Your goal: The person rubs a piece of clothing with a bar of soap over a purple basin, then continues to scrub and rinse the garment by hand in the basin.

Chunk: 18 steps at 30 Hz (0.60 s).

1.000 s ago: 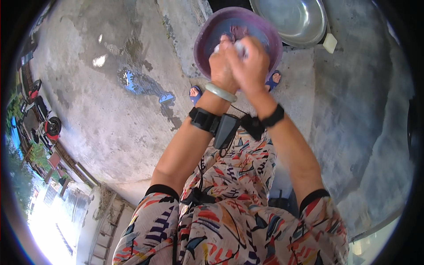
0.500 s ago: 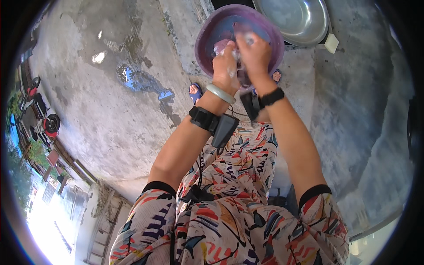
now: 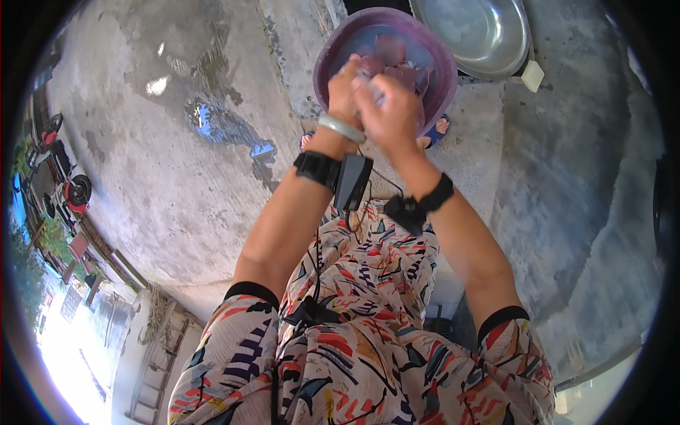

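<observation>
A purple basin point(image 3: 444, 99) holds cloudy water and a wet mauve cloth point(image 3: 390, 49), bunched up and partly under the surface. Over the basin's near side, my left hand point(image 3: 345, 93) is closed on a bunched part of the cloth. Pressed against it from the right is my right hand point(image 3: 391, 112), curled round cloth too and somewhat blurred. The knuckles hide the gripped part. A pale bangle point(image 3: 341, 129) circles my left wrist, and both forearms carry black straps with small dark devices.
A shiny metal basin point(image 3: 476, 35) stands just right of the purple one. Beside it lies a pale yellowish block point(image 3: 533, 76). Dark wet patches point(image 3: 227, 127) mark the concrete at left. My sandalled foot point(image 3: 439, 130) is close to the basin, and a red scooter point(image 3: 74, 188) is far left.
Both hands have drawn back toward me and slightly left, to the basin's near side. More cloth shows in the water beyond them. My right wrist has turned.
</observation>
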Available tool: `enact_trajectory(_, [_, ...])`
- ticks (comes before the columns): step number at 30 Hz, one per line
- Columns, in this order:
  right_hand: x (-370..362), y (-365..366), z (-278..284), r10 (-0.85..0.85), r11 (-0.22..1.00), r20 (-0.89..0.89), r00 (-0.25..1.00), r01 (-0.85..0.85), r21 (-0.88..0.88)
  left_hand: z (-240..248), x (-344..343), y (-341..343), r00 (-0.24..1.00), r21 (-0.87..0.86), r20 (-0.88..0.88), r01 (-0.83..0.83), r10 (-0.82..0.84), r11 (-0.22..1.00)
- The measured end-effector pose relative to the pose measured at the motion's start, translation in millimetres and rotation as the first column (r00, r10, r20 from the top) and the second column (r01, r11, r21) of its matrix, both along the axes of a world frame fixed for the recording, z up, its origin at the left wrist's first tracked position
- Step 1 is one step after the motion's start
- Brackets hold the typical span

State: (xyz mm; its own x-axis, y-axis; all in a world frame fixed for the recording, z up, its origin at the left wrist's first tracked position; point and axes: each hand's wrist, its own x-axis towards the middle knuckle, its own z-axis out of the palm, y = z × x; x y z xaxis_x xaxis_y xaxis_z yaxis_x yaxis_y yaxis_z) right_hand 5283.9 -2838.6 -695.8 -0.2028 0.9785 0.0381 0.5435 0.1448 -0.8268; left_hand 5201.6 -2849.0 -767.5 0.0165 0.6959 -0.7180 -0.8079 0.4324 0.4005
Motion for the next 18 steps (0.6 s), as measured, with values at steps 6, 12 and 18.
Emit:
enact_trajectory(6, [61,56,-43,-0.356,0.766,0.035,0.934,0.313,-0.561,50,18,6,0.996,-0.090,0.091,0.008,0.001,0.996])
enact_trajectory(12, [84,59,-18,-0.538,0.592,-0.357,0.763,0.041,-0.805,55,-17,-3,0.912,0.258,-0.197,0.402,-0.359,0.879])
enact_trajectory(18, [95,49,-7,-0.508,0.633,-0.486,0.711,-0.073,-0.770,48,-25,-5,0.976,0.169,-0.016,0.219,-0.219,0.961])
